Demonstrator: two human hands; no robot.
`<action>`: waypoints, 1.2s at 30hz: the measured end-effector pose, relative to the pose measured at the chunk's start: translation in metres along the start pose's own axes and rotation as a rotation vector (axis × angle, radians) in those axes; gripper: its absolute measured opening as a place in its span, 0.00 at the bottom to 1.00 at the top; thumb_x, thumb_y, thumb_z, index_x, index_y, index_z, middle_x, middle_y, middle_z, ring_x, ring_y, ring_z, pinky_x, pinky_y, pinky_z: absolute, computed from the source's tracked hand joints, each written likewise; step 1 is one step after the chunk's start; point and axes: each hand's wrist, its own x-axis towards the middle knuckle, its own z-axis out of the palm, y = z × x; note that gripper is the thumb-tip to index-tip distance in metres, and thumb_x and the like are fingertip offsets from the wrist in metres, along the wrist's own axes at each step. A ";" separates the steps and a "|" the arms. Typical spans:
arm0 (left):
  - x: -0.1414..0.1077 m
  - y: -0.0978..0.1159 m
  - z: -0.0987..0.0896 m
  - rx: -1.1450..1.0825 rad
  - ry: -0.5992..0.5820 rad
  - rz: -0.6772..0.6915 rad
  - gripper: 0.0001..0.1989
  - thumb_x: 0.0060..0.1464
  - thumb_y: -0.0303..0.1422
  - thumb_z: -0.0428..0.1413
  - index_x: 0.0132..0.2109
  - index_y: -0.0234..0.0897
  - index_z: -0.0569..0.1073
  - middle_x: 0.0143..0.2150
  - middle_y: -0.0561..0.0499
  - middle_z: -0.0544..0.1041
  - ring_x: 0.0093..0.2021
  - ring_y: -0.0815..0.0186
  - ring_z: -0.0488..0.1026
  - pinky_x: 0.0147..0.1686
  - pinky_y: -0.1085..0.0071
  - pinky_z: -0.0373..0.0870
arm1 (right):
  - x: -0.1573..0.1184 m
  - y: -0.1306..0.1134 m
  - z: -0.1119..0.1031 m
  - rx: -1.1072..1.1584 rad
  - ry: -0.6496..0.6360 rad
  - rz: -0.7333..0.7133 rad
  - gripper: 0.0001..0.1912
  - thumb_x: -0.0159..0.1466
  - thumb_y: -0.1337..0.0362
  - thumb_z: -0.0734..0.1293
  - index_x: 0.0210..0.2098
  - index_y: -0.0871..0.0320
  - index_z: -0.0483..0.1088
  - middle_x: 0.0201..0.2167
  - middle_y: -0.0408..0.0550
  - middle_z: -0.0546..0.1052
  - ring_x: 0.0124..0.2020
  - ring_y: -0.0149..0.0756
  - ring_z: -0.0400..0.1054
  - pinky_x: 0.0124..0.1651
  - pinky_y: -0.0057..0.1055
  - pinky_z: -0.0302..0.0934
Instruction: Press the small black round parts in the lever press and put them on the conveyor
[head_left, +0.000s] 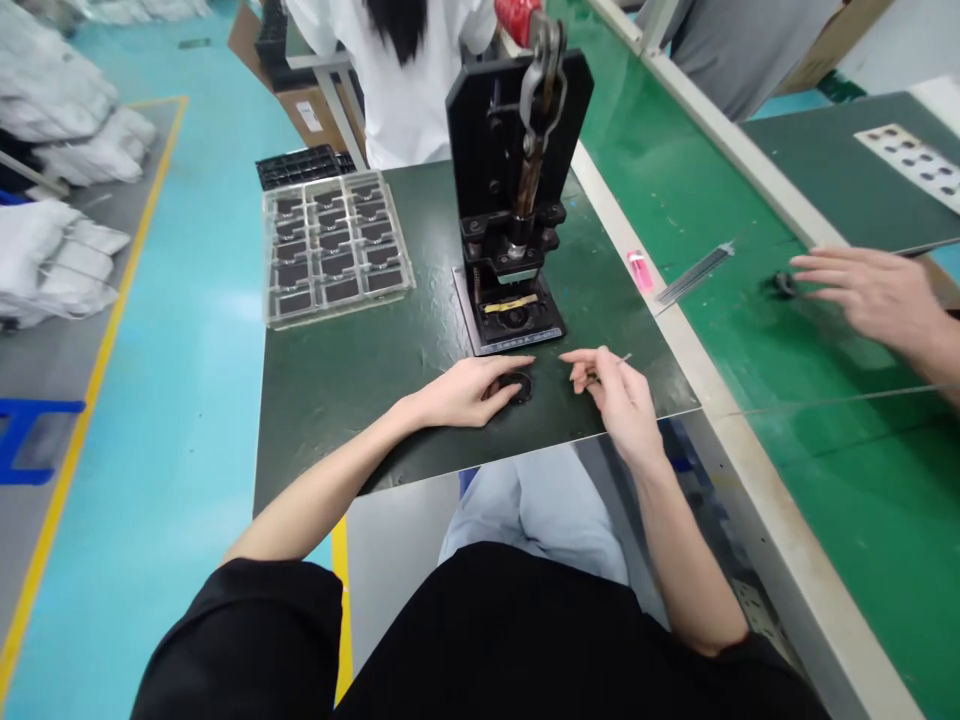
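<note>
On the dark green tabletop (337, 390), my left hand (472, 388) has its thumb and fingers around a small round black part (519, 386), which lies on the surface. My right hand (619, 395) is raised slightly at the table's right front, its fingers curled around a thin pointed tool (626, 358). Just beyond both hands stands a black hand press (517, 200) with a metal toggle lever. A yellow strip (511, 304) lies across the fixture at the base of the press.
A clear tray (337, 250) of black parts sits at the back left. Right of the table runs a green conveyor (750, 300) with a pink item (640, 270) and thin strips (697, 272) near its edge. Another person's hand (877, 295) reaches over it near a black part (781, 286).
</note>
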 end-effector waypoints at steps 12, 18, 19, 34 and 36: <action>-0.008 0.005 0.021 0.070 0.365 0.001 0.14 0.66 0.31 0.54 0.57 0.34 0.70 0.49 0.43 0.79 0.45 0.63 0.78 0.46 0.66 0.79 | 0.066 -0.030 0.001 -0.248 -0.069 -0.321 0.26 0.69 0.40 0.66 0.28 0.56 0.73 0.22 0.43 0.69 0.22 0.28 0.63 0.25 0.28 0.60; -0.010 0.015 0.028 0.284 0.176 0.214 0.20 0.69 0.35 0.53 0.64 0.32 0.69 0.63 0.34 0.74 0.62 0.50 0.72 0.61 0.50 0.74 | 0.118 -0.027 0.001 -0.223 -0.314 -0.259 0.24 0.63 0.41 0.73 0.39 0.57 0.79 0.35 0.49 0.81 0.31 0.33 0.74 0.36 0.32 0.74; -0.010 0.017 0.029 0.327 0.127 0.239 0.21 0.69 0.35 0.52 0.65 0.33 0.69 0.65 0.33 0.72 0.64 0.49 0.70 0.62 0.49 0.73 | 0.122 -0.025 0.002 -0.226 -0.317 -0.270 0.23 0.63 0.42 0.73 0.38 0.57 0.79 0.34 0.49 0.81 0.31 0.33 0.75 0.35 0.32 0.74; -0.017 0.019 0.026 0.188 0.148 0.193 0.08 0.69 0.34 0.54 0.49 0.34 0.69 0.67 0.30 0.70 0.70 0.48 0.66 0.65 0.52 0.73 | 0.108 0.001 0.031 -0.406 -0.124 -0.537 0.13 0.70 0.58 0.69 0.30 0.56 0.73 0.26 0.43 0.75 0.26 0.32 0.69 0.32 0.31 0.64; -0.017 0.019 0.026 0.160 0.207 0.152 0.10 0.68 0.37 0.55 0.48 0.35 0.67 0.63 0.32 0.74 0.68 0.49 0.69 0.63 0.51 0.74 | 0.107 -0.001 0.031 -0.448 -0.126 -0.581 0.13 0.70 0.59 0.69 0.29 0.56 0.72 0.24 0.42 0.73 0.24 0.31 0.67 0.30 0.31 0.61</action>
